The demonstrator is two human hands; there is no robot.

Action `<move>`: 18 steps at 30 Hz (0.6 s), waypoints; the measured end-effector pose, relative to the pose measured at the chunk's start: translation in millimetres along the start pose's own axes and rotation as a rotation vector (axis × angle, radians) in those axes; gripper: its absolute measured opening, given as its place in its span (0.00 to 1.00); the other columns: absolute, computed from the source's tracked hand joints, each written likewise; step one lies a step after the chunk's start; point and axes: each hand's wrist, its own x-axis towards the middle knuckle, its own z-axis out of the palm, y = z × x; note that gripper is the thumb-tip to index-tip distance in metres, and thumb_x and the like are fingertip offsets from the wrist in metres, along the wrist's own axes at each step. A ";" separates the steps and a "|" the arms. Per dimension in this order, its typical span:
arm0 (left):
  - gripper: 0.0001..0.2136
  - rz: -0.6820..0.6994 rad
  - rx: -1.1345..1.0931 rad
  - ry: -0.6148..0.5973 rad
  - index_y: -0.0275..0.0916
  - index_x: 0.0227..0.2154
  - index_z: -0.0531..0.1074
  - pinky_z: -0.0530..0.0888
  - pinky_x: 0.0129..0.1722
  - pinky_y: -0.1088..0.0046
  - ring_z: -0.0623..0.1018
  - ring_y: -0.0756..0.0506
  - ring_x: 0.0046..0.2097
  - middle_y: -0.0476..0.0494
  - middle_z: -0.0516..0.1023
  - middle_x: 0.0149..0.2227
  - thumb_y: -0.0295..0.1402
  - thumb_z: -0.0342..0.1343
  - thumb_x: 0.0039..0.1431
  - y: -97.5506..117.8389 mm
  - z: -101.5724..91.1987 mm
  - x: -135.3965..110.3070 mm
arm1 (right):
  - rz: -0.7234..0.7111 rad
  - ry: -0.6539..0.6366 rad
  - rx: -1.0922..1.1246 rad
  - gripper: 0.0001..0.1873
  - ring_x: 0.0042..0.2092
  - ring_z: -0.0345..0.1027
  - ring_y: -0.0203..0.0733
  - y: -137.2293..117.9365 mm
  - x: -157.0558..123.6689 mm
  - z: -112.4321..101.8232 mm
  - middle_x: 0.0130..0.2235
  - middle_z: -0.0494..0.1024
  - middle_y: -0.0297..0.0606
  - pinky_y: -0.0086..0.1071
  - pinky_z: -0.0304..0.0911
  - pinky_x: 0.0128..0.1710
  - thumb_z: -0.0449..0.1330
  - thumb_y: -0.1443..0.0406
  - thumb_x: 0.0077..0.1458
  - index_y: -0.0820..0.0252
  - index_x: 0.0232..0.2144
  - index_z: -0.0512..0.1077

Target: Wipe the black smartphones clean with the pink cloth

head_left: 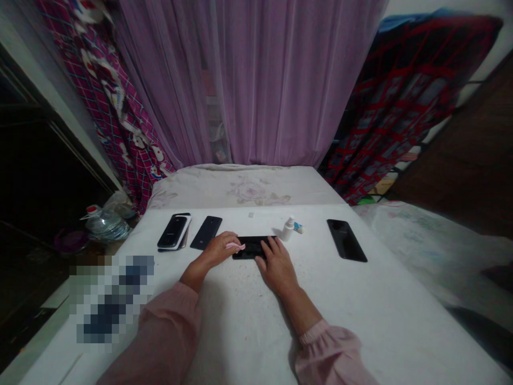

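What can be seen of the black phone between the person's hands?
The black smartphone lies flat on the white-covered surface, its long sides running across the view. Its dark, glossy upward face shows no lit display, and the hands hide much of it. The fingers of the right hand rest on its right end, while a pink wipe held by the left hand reaches over its left end.

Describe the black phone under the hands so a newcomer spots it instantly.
Start at the lilac curtain, then drop to the white-covered table below it. The black phone lies flat between the left hand and right hand. Only it lies crosswise, with a pink cloth at its edge.
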 end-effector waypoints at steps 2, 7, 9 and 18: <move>0.06 0.007 0.010 -0.016 0.42 0.33 0.78 0.68 0.53 0.68 0.72 0.41 0.57 0.41 0.75 0.51 0.32 0.58 0.54 1.2 0.3 -6.2 | -0.006 -0.003 -0.004 0.27 0.65 0.52 0.59 -0.9 0.3 -1.3 0.62 0.64 0.53 0.51 0.54 0.62 0.56 0.57 0.60 0.67 0.58 0.68; 0.06 0.017 0.031 -0.098 0.41 0.34 0.78 0.64 0.58 0.65 0.64 0.39 0.64 0.38 0.69 0.59 0.35 0.59 0.56 5.8 -3.4 -16.9 | 0.008 -0.003 -0.025 0.27 0.64 0.53 0.60 -5.7 0.7 -6.1 0.62 0.65 0.53 0.50 0.54 0.62 0.57 0.59 0.60 0.69 0.57 0.68; 0.06 0.016 0.039 -0.143 0.41 0.34 0.78 0.62 0.60 0.64 0.62 0.39 0.65 0.38 0.67 0.61 0.35 0.61 0.55 6.3 -6.8 -17.5 | 0.013 -0.002 -0.024 0.27 0.64 0.53 0.59 -6.4 0.7 -7.1 0.62 0.65 0.53 0.49 0.54 0.62 0.57 0.59 0.59 0.68 0.57 0.68; 0.05 -0.008 0.008 -0.103 0.40 0.30 0.79 0.65 0.58 0.67 0.66 0.40 0.63 0.39 0.70 0.58 0.35 0.62 0.53 1.8 -2.4 -11.6 | 0.029 -0.002 -0.033 0.26 0.64 0.53 0.59 -11.6 0.7 -11.9 0.62 0.65 0.54 0.49 0.54 0.62 0.57 0.61 0.59 0.69 0.57 0.68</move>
